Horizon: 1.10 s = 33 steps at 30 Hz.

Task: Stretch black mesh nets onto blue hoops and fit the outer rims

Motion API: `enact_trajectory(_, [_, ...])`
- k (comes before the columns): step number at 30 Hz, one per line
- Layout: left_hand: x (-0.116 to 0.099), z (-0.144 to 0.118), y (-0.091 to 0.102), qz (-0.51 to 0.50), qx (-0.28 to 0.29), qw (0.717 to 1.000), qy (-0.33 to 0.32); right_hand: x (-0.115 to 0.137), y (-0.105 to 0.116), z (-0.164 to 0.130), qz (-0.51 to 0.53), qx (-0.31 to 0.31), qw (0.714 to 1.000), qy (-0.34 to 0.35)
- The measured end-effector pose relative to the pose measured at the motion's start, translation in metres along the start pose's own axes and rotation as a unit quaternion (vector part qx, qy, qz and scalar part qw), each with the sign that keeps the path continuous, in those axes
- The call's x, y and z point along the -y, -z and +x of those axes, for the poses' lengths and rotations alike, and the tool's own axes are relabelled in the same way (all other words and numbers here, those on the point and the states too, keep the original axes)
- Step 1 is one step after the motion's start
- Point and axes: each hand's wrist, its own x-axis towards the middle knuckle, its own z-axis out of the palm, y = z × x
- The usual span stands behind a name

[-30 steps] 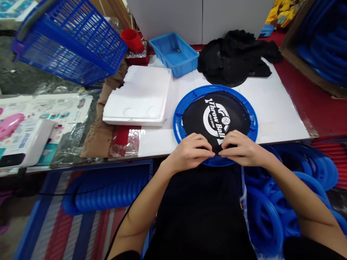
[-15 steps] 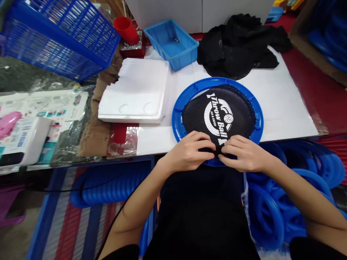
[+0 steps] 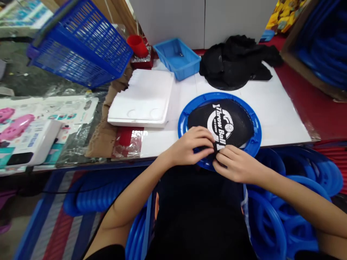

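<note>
- A blue plastic ring frame [image 3: 184, 121] is laid flat on the white tabletop [image 3: 273, 108], at its near edge, directly in front of the person.
- A black mesh net [image 3: 238, 124] printed with a white "Throw Ball" logo is spread inside the ring frame and covers most of its opening.
- The left hand [image 3: 193, 144] is placed palm-down on the near left part of the net, its fingers curled and pressed onto the mesh at the rim; the net's edge appears to be pinched under the fingertips, though the contact itself is hidden.
- The right hand [image 3: 234, 164] is set just beside the left at the near rim, thumb and fingers closed together on the net's edge where it meets the frame.
- The two hands are nearly touching each other over the nearest part of the ring.
- A heap of further black mesh nets [image 3: 235, 61] is seen at the far side of the tabletop, well apart from the hands.
- A small blue plastic tray [image 3: 177, 57] is stood left of that heap, with a red cup [image 3: 137, 45] further left behind it.
- A white foam slab [image 3: 143, 99] is laid left of the ring frame, near it but apart.
- A large blue slatted basket [image 3: 81, 47] is seen tilted at the upper left.
- Printed toy packaging [image 3: 35, 122] with pink items is spread on the surface at far left.
- More blue rings [image 3: 298, 195] are piled below the table edge at the person's right.
</note>
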Motion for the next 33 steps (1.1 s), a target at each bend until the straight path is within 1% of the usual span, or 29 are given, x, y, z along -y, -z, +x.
enact_trajectory(2, [0.008, 0.017, 0.004, 0.078, -0.044, 0.993, 0.071, -0.002, 0.013, 0.008, 0.037, 0.031, 0.999, -0.009])
enact_trajectory(3, [0.013, 0.028, 0.005, 0.129, -0.050, 0.984, 0.108, -0.010, 0.018, 0.011, 0.070, 0.036, 0.997, -0.016])
enact_trajectory(5, [0.025, 0.051, 0.006, 0.217, -0.030, 0.961, 0.166, -0.042, 0.021, 0.014, 0.127, 0.011, 0.990, -0.064])
enact_trajectory(6, [0.032, 0.062, 0.006, 0.245, -0.010, 0.952, 0.181, -0.064, 0.018, 0.013, 0.130, -0.024, 0.985, -0.111])
enact_trajectory(7, [0.039, 0.071, 0.006, 0.264, 0.009, 0.946, 0.187, -0.088, 0.012, 0.012, 0.100, -0.055, 0.978, -0.173])
enact_trajectory(8, [0.045, 0.078, 0.005, 0.274, 0.028, 0.943, 0.187, -0.112, 0.005, 0.011, 0.062, -0.056, 0.970, -0.226])
enact_trajectory(9, [0.051, 0.083, 0.004, 0.278, 0.042, 0.942, 0.182, -0.133, -0.003, 0.010, 0.041, -0.036, 0.963, -0.264])
enact_trajectory(11, [0.062, 0.085, 0.005, 0.269, 0.055, 0.946, 0.171, -0.165, -0.019, 0.008, 0.055, 0.002, 0.954, -0.294])
enact_trajectory(12, [0.067, 0.082, 0.006, 0.255, 0.052, 0.951, 0.167, -0.174, -0.026, 0.008, 0.069, 0.010, 0.952, -0.300])
enact_trajectory(14, [0.076, 0.072, 0.014, 0.208, 0.041, 0.964, 0.162, -0.180, -0.035, 0.008, 0.098, 0.005, 0.948, -0.304])
enact_trajectory(16, [0.083, 0.061, 0.025, 0.148, 0.046, 0.975, 0.159, -0.178, -0.037, 0.007, 0.129, -0.011, 0.941, -0.313])
enact_trajectory(18, [0.088, 0.053, 0.038, 0.096, 0.060, 0.980, 0.162, -0.178, -0.034, 0.006, 0.168, -0.027, 0.931, -0.323])
enact_trajectory(20, [0.091, 0.050, 0.049, 0.059, 0.065, 0.983, 0.162, -0.183, -0.027, 0.004, 0.216, -0.043, 0.919, -0.326])
enact_trajectory(23, [0.094, 0.052, 0.059, 0.024, 0.039, 0.987, 0.153, -0.197, -0.017, 0.005, 0.276, -0.049, 0.906, -0.317])
enact_trajectory(25, [0.094, 0.053, 0.061, 0.014, 0.012, 0.986, 0.168, -0.206, -0.012, 0.006, 0.292, -0.034, 0.905, -0.308])
enact_trajectory(27, [0.094, 0.053, 0.059, 0.002, -0.015, 0.979, 0.204, -0.213, -0.011, 0.006, 0.302, -0.024, 0.901, -0.311])
enact_trajectory(30, [0.094, 0.052, 0.052, -0.027, -0.055, 0.966, 0.252, -0.215, -0.014, 0.003, 0.336, -0.045, 0.875, -0.347])
enact_trajectory(33, [0.094, 0.051, 0.049, -0.042, -0.079, 0.958, 0.272, -0.212, -0.021, -0.001, 0.361, -0.073, 0.847, -0.383])
